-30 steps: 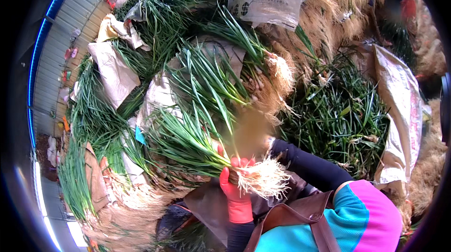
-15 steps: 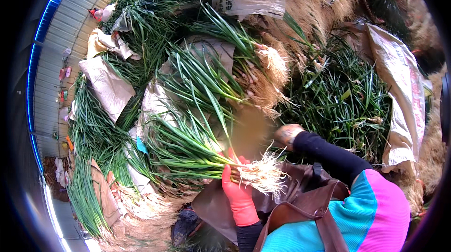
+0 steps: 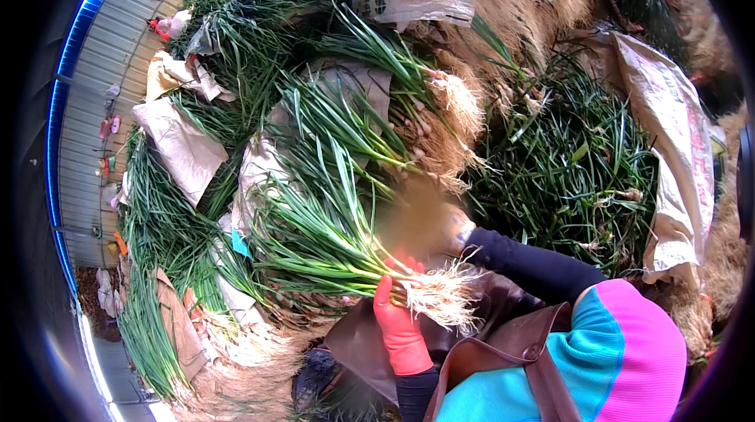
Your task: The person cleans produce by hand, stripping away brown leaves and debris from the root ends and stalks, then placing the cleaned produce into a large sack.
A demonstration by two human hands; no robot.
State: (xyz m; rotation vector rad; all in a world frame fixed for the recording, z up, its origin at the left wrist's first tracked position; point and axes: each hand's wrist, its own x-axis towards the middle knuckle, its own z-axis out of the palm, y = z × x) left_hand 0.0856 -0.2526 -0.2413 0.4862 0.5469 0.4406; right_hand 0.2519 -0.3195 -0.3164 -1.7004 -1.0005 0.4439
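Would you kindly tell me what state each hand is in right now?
Left hand: closed around a bunch of green onions, near the roots.
Right hand: partly blurred; whether open, closed or holding anything cannot be told.

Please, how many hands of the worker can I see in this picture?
2. The left hand, coral-gloved, grips a bunch of scallion-like greens near its roots; the right hand is beyond those roots, partly hidden by a blur.

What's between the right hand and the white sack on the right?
A heap of green leaves lies between the right hand and the white sack, as the head view shows; the hand is partly blurred.
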